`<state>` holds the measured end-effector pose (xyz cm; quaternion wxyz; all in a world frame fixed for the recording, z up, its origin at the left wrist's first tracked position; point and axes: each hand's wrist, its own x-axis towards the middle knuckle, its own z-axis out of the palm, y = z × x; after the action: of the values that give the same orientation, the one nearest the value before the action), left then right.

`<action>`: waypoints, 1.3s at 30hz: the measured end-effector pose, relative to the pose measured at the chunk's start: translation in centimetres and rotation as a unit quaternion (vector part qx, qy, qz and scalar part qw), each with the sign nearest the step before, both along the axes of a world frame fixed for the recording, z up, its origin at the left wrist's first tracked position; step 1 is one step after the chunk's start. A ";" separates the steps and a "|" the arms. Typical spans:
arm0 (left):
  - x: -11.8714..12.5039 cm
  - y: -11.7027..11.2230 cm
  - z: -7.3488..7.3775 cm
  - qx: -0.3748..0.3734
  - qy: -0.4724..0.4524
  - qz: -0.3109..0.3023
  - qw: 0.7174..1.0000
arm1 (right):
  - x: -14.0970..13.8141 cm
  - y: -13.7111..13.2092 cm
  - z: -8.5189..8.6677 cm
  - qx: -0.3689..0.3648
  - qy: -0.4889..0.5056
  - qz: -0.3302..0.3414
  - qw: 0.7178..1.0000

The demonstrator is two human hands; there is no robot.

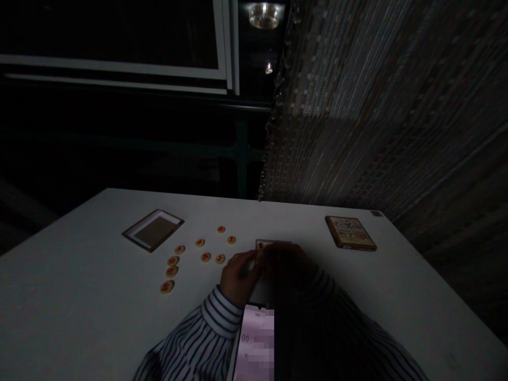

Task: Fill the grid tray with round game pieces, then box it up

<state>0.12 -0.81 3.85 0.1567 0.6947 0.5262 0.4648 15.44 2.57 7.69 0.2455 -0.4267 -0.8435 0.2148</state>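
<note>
Both my hands meet over a small box (260, 244), whose far rim and a pale round piece inside show past my fingers. My left hand (239, 275) has its thumb and fingers drawn together at the box's near left side; what they pinch is too dark to make out. Deep in shadow, my right hand (293, 263) curls over the box from the right, and its fingertips are hard to see. To the left, several round Chinese chess pieces (205, 257) with red characters lie face up, some in a slanting row.
An open shallow tray or lid (153, 231) lies at the table's back left. A closed box with a printed cover (351, 232) is at the back right. A lit phone (254, 344) rests between my forearms on the white table (99, 275). A bead curtain (337, 106) hangs behind.
</note>
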 end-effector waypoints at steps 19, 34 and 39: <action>0.1 0.2 -0.1 -0.130 -0.161 0.002 0.978 | 0.2 0.3 0.0 0.032 -0.036 0.033 0.998; 0.3 0.1 0.7 -0.202 -0.233 -0.014 0.951 | 0.3 0.5 -0.4 0.052 -0.033 0.044 0.997; 0.3 0.2 0.6 -0.215 -0.237 -0.021 0.947 | 0.2 0.4 -0.3 0.059 -0.038 0.035 0.997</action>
<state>0.42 -0.63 4.43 0.4323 0.5251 0.5463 0.4888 15.67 2.98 7.40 0.2304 -0.3892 -0.8780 0.1568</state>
